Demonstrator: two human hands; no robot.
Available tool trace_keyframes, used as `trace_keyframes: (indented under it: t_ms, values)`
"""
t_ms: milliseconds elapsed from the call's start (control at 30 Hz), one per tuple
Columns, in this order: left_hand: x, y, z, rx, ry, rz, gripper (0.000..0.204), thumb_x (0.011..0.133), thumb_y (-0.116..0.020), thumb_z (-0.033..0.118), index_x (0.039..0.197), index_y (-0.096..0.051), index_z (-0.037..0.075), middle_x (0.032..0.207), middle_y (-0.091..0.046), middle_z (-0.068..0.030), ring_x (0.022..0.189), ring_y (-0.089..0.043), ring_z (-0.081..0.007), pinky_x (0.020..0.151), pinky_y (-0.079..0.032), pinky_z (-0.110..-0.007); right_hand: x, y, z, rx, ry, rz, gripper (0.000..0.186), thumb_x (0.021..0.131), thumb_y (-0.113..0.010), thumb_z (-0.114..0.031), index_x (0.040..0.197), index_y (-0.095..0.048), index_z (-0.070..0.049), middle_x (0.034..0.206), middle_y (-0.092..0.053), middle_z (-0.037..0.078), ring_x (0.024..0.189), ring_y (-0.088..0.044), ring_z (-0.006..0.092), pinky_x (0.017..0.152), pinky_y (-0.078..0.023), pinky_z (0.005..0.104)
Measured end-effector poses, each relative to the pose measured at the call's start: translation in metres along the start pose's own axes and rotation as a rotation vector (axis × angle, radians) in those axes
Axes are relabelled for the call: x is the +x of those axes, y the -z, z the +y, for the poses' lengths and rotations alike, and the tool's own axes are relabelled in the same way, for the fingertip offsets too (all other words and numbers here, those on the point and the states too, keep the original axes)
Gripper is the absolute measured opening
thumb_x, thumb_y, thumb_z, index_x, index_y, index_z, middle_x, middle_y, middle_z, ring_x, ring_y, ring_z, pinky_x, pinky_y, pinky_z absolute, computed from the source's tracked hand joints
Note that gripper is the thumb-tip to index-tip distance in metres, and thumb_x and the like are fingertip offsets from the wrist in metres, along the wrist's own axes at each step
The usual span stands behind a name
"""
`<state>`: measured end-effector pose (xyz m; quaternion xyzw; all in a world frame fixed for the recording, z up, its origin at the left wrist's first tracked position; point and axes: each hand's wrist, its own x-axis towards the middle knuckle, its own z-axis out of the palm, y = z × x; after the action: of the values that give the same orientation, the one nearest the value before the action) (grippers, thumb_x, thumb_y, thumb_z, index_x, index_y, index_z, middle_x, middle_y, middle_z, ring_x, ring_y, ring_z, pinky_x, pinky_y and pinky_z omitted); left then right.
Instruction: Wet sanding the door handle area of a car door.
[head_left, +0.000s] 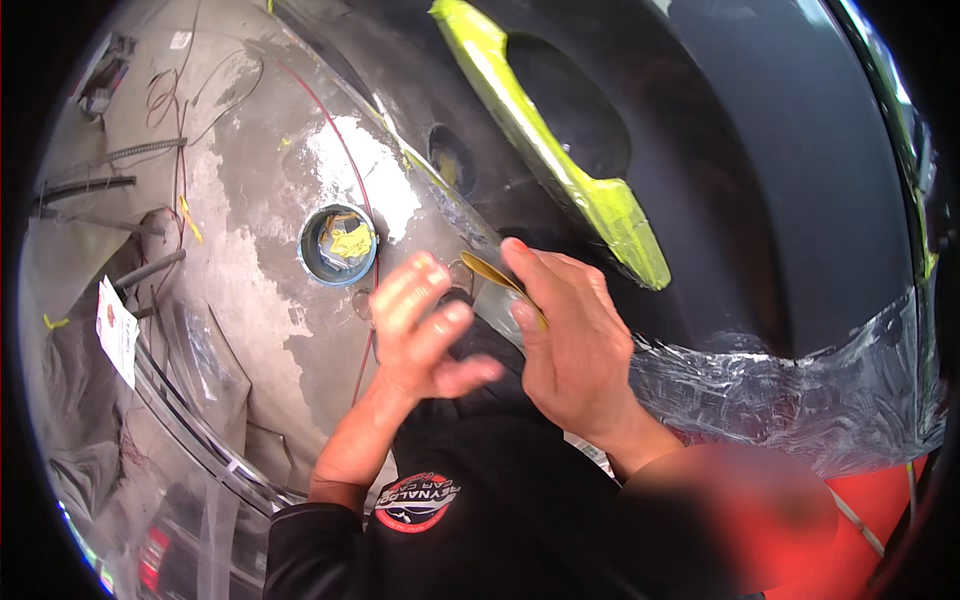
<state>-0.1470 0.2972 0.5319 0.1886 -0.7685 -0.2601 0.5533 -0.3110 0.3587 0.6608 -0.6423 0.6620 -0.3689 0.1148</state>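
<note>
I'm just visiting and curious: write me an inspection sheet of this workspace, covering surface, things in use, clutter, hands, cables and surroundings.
Surface: curved dark panel with a yellow-green-covered handle; patchy grey floor.
Things in use: folded yellow sheet.
Clutter: round blue-rimmed container on the floor, with yellow scraps inside.
Hands: left hand open, nothing seen in it; right hand holds the sheet.
Cables: thin red line across the floor; whether hose or cable, cannot tell.
Surroundings: plastic sheeting and a white printed card at left.
</note>
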Motion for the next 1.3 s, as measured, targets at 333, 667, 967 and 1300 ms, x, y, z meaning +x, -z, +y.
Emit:
trace_keyframes:
  t_ms: [333,667,967,1300]
  values:
    - [-0.007,-0.011,-0.022,-0.119,0.041,0.032,0.060,0.092,-0.073,-0.002,0.151,-0.059,-0.001,0.156,-0.060,-0.0272,0.140,-0.060,-0.0509,0.114,-0.053,-0.057,0.018,-0.043,-0.019,0.082,-0.287,-0.109,0.035,0.107,-0.067,-0.009,0.137,-0.069,0.010,0.121,-0.078,0.025,0.107,-0.074,0.0401,0.095,-0.059,0.0448]
    - [0.022,0.023,-0.079,-0.836,0.884,0.183,0.063,0.108,-0.067,0.000,0.167,-0.045,-0.001,0.139,-0.067,-0.0101,0.110,-0.065,-0.0116,0.095,-0.054,-0.025,0.056,0.002,0.009,-1.115,0.188,-0.234,0.086,0.096,-0.082,-0.046,0.162,-0.051,0.000,0.130,-0.073,0.011,0.117,-0.067,0.0257,0.109,-0.042,0.0444]
    - [0.023,-0.038,-0.113,-0.425,0.369,0.388,0.048,0.083,-0.081,-0.010,0.131,-0.076,-0.002,0.130,-0.079,-0.0176,0.112,-0.078,-0.0277,0.100,-0.062,-0.038,0.051,0.002,0.033,-1.287,0.385,-0.294,0.085,0.093,-0.087,-0.031,0.161,-0.050,0.003,0.133,-0.073,0.011,0.109,-0.066,0.0225,0.107,-0.038,0.0406]
    - [0.014,-0.091,-0.105,-0.019,-0.074,0.304,0.030,0.100,-0.070,0.019,0.127,-0.077,0.007,0.138,-0.076,-0.0143,0.135,-0.070,-0.0332,0.114,-0.054,-0.048,0.050,0.001,0.031,-1.281,0.427,-0.350,0.082,0.099,-0.081,-0.031,0.161,-0.046,0.009,0.150,-0.065,0.020,0.113,-0.065,0.0275,0.109,-0.037,0.0435]
